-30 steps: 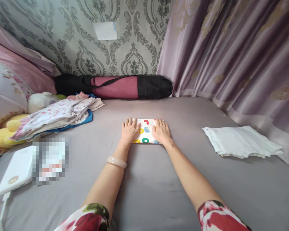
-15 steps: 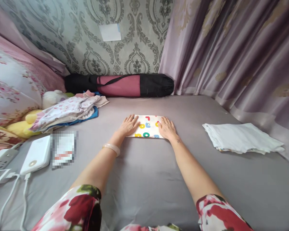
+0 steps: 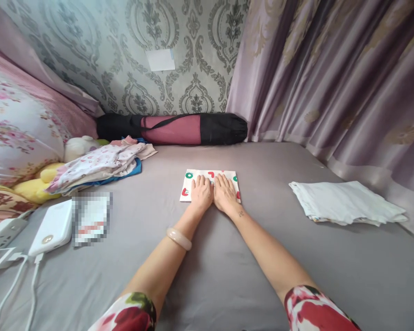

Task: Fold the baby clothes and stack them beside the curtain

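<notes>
A folded white cloth [image 3: 186, 187] printed with coloured letter-like shapes lies flat on the grey bed sheet in front of me. My left hand [image 3: 202, 192] rests palm down on its middle, fingers stretched out. Right beside it, my right hand [image 3: 225, 192] also lies flat on the cloth with its fingers extended. The two hands nearly touch at the thumbs and cover the centre of the print. A pale bangle [image 3: 179, 239] circles my left wrist.
To the right lies a stack of white folded cloths [image 3: 348, 202]. On the left are piled clothes [image 3: 103, 163], a white power bank [image 3: 52, 226] with a cable, a power strip [image 3: 7, 234] and a blurred packet [image 3: 91, 218]. A rolled mat bag [image 3: 172, 129] lies along the wall.
Both hands have moved inward from the cloth's left and right edges to its middle. The cloth's side edges are now uncovered. The view has tilted up slightly.
</notes>
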Tool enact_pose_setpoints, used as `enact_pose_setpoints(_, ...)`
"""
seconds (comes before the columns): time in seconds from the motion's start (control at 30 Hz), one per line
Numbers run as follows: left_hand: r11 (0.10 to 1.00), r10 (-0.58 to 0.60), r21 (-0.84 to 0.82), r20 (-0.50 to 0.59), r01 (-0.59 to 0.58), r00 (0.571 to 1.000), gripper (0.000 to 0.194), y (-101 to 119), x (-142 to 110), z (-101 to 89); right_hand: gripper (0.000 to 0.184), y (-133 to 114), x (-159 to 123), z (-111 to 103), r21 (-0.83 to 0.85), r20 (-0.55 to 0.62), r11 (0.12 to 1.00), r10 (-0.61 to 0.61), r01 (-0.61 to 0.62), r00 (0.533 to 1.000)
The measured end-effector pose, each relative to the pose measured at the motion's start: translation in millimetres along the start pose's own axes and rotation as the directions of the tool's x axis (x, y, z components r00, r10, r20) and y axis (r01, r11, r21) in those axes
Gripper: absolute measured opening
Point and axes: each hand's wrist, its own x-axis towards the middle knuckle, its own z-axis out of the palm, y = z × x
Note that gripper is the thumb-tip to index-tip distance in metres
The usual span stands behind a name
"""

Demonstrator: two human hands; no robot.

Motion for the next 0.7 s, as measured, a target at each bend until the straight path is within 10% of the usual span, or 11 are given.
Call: enact_pose_setpoints(0.7, 0.996, -0.042, -0.083, 0.016, 0.043, 0.999, 0.045, -61, 12, -0.4, 0.061, 18, 2, -5, -0.042, 0.085, 0.976, 0.215, -0.212, 0.973)
